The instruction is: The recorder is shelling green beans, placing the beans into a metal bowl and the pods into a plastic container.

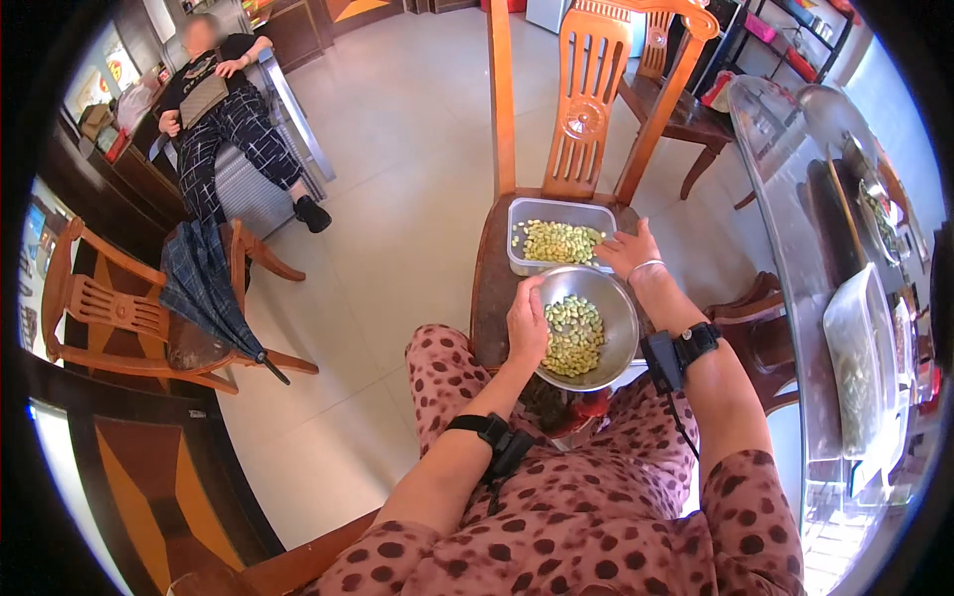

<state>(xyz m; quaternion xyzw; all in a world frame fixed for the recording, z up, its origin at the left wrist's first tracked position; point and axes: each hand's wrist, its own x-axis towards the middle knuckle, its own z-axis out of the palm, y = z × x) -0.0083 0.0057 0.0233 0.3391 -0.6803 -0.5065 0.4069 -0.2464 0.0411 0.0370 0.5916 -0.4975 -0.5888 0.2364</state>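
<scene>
My left hand [528,321] is closed on the left rim of a round steel bowl [622,323], held tilted above my lap. Shelled green beans [574,338] lie in the bowl, gathered toward its near left side. Just beyond it a clear rectangular plastic container [561,206] rests on a wooden chair seat, with more green beans [558,241] spread in it. At the container's right edge is my right hand [632,250], fingers stretched toward those beans and apart. I see nothing held in it.
The chair [491,308] stands right before my knees. Along the right runs a glass-topped table [770,189] with a white plastic tub [857,348]. A folded umbrella [209,288] lies on another chair at left. A person [224,114] reclines at the far left.
</scene>
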